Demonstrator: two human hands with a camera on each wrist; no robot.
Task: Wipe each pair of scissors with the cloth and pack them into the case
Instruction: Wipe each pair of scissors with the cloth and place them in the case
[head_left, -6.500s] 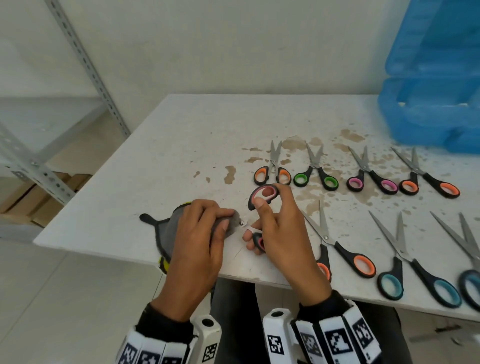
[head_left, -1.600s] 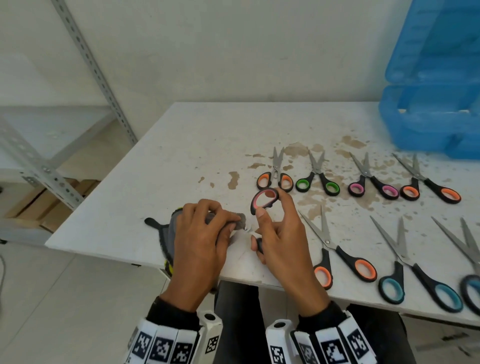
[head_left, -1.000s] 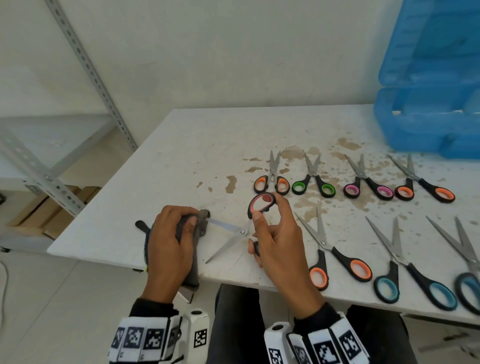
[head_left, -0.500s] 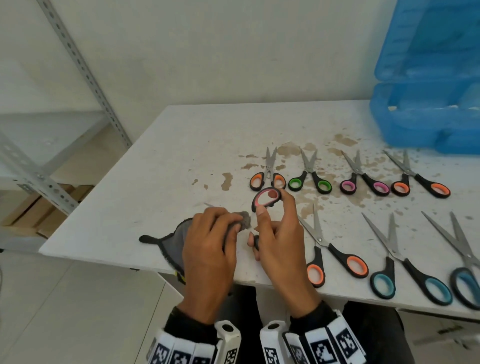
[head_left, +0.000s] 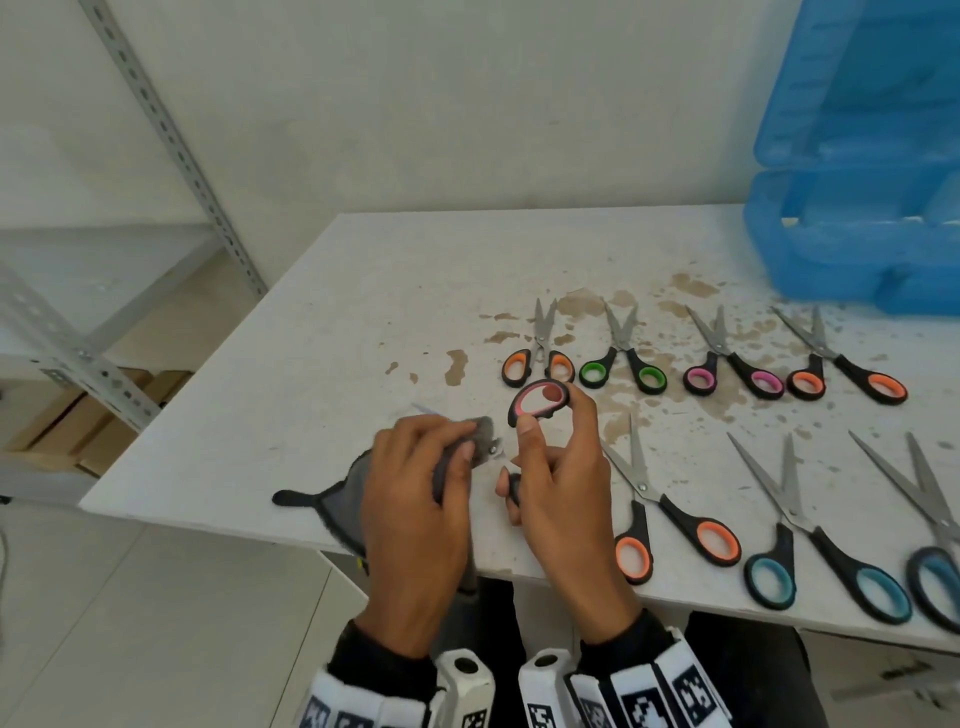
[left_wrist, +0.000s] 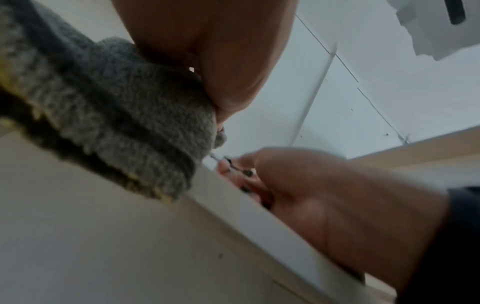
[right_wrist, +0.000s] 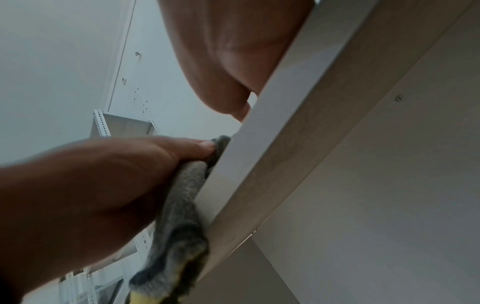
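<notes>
My right hand (head_left: 550, 467) holds a pair of pink-handled scissors (head_left: 540, 402) by the handles, thumb and finger on the raised pink loop. Its blades point left and are mostly wrapped in the grey cloth (head_left: 343, 499), which my left hand (head_left: 421, 488) pinches around them near the pivot; one blade tip pokes out beyond the cloth. The cloth (left_wrist: 124, 115) fills the left wrist view, and in the right wrist view the cloth (right_wrist: 182, 201) hangs over the table edge. The open blue case (head_left: 857, 218) stands at the back right.
Several more scissors lie open on the stained white table (head_left: 363, 312): orange (head_left: 540, 358), green (head_left: 623, 364), pink (head_left: 732, 369) and orange (head_left: 847, 374) in the back row, orange (head_left: 670, 514) and teal (head_left: 821, 551) in front. A metal shelf rack (head_left: 104, 364) stands to the left.
My left hand slid the cloth out to the blade tips a second ago, baring the open blades, then came back along them to the pivot. The right hand has kept its hold on the handles.
</notes>
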